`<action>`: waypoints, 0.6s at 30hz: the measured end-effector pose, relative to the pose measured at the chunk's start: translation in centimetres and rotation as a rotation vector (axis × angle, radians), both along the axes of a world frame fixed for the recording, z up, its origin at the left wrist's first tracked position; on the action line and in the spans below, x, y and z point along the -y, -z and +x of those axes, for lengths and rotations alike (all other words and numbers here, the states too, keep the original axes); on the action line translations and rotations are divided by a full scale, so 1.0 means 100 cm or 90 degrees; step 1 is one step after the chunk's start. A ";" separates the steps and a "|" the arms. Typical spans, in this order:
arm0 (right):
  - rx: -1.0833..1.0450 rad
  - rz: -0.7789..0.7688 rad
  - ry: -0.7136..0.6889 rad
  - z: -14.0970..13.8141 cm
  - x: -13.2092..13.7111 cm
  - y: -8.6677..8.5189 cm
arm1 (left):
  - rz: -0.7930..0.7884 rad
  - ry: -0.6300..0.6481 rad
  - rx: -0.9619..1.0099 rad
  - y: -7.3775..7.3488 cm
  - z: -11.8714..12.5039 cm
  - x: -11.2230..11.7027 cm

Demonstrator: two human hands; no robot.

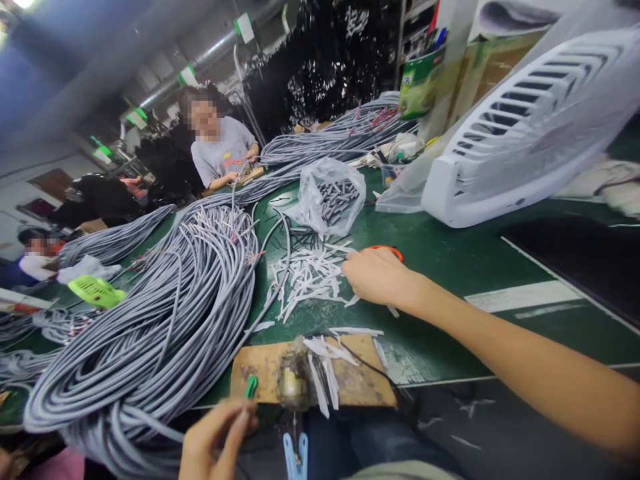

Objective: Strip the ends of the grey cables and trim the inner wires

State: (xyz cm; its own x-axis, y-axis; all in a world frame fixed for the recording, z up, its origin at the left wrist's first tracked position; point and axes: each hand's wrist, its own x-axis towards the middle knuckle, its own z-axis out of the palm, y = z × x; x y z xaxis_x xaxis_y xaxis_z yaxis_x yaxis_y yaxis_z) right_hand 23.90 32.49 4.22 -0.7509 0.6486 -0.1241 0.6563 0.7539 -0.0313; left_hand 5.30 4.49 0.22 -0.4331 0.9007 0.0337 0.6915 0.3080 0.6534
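My right hand (377, 277) reaches across the green table, its fingers curled together at the edge of a pile of white strips (313, 280). Whatever lies inside those fingers is hidden. Close behind it show the orange handles of what look like scissors (390, 252). Low in view, my left hand (220, 437) has thumb and fingers drawn together just below a small green plastic piece (251, 387); I cannot tell whether it touches it. A wooden board (360, 390) at the table edge carries a stained metal device (294, 380), with white strips (327, 373) beside it. Below hangs a light-blue clip (296, 457).
Large coils of grey cable (165, 320) fill the left side. A clear bag of short grey tubes (333, 197) stands beyond the strips. A white fan (530, 127) is at right, near a green can (420, 83). Across the table a person (223, 147) handles cable.
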 end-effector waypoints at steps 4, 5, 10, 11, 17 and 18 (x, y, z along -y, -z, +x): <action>-0.069 0.039 0.023 0.002 -0.001 0.000 | 0.125 -0.038 -0.372 0.003 -0.019 -0.081; -0.087 0.048 0.035 0.002 -0.002 -0.001 | 0.119 -0.039 -0.437 0.005 -0.022 -0.096; -0.202 0.043 0.110 0.001 -0.001 -0.013 | 0.137 -0.009 -0.398 -0.005 -0.035 -0.113; -0.233 0.029 0.113 0.001 0.000 -0.014 | 0.142 -0.016 -0.332 -0.013 -0.038 -0.111; -0.451 -0.138 -0.006 -0.004 -0.002 -0.006 | 0.176 -0.082 0.126 -0.074 -0.017 -0.135; -0.514 -0.181 -0.020 -0.005 -0.004 -0.005 | 0.215 -0.057 0.125 -0.078 -0.007 -0.142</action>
State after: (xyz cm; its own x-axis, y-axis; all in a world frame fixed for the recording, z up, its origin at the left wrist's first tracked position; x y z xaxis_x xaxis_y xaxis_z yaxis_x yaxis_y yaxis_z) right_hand 23.39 32.88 4.70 -0.6958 0.6518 0.3017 0.3312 0.6639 -0.6705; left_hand 4.56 18.71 7.99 -0.5376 0.8110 0.2310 0.5240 0.1067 0.8450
